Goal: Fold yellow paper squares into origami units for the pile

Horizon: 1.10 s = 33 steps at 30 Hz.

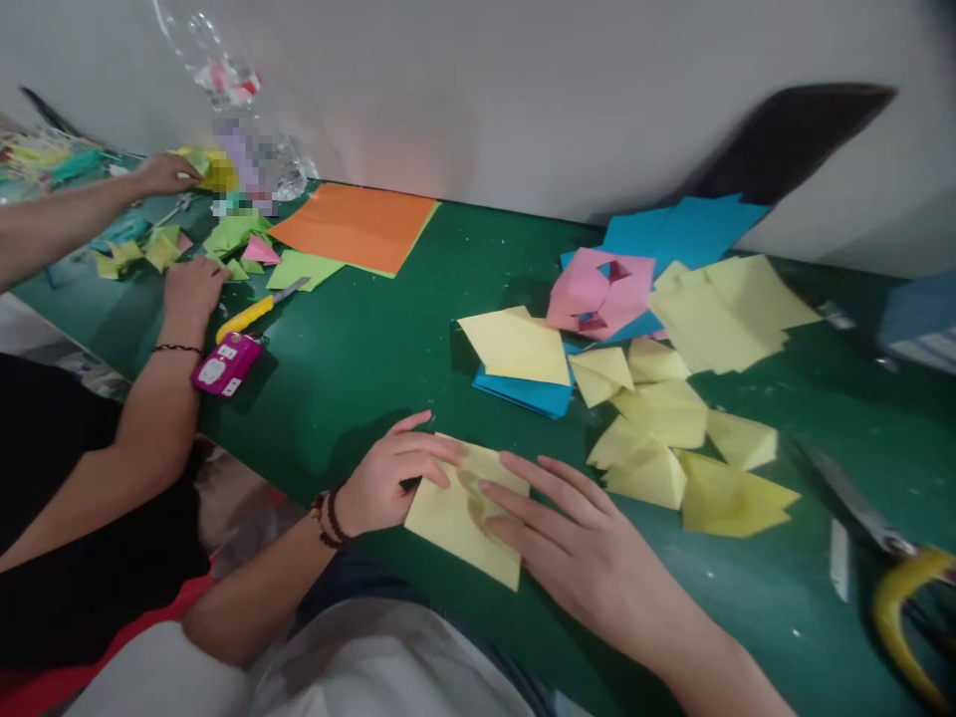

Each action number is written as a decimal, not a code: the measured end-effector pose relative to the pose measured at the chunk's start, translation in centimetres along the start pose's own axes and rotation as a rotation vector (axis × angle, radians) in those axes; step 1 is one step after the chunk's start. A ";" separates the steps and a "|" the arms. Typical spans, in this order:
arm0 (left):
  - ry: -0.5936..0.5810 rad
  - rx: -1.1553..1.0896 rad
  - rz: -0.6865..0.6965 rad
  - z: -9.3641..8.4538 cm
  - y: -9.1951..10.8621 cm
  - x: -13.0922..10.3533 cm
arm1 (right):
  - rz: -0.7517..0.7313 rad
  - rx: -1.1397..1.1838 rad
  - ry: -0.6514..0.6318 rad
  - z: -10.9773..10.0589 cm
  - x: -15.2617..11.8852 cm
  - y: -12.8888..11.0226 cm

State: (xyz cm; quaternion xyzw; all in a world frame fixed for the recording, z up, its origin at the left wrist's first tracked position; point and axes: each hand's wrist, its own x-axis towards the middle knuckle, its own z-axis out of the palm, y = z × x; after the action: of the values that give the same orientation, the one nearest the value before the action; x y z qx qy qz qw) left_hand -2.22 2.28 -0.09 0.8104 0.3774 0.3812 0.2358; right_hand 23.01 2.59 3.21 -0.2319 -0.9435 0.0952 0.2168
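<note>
A square of pale yellow paper (455, 518) lies tilted in front of me at the near edge of the green table, with faint creases on it. My left hand (384, 483) grips its upper left edge, one finger lifted and the thumb mostly hidden. Across the right part of the sheet, my right hand (572, 533) rests with fingers stretched out and apart. Just beyond are yellow sheets (515, 344) on top of blue paper (527, 390). Several folded yellow paper pieces (661, 413) lie to the right of my hands.
A pink folded paper piece (601, 294), blue sheets (672, 234) and yellow squares (736, 309) lie back right. Yellow-handled scissors (907, 588) sit far right. Leftward are orange paper (355, 227), a yellow cutter knife (250, 314), a magenta gadget (228, 363) and a co-worker's hands (192, 289).
</note>
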 end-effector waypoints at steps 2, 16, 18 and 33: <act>-0.104 0.070 0.062 0.1 -0.1 -0.2 | 0.006 0.040 -0.026 -0.1 -0.1 0.0; -0.346 0.192 0.123 0.7 2.3 -1.1 | 0.231 0.206 -0.238 -0.5 -0.4 0.6; -0.274 0.233 0.170 1.1 2.2 -1.3 | 0.315 0.201 -0.230 -0.4 -0.9 0.9; -0.281 0.397 0.028 2.6 3.0 0.5 | 0.436 -0.024 0.028 2.4 -0.6 2.0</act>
State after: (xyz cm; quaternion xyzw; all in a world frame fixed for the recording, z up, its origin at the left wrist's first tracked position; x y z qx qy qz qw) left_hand 1.34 0.60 0.53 0.8910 0.3971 0.1863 0.1170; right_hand 23.18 3.84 0.34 -0.4344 -0.8689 0.1254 0.2015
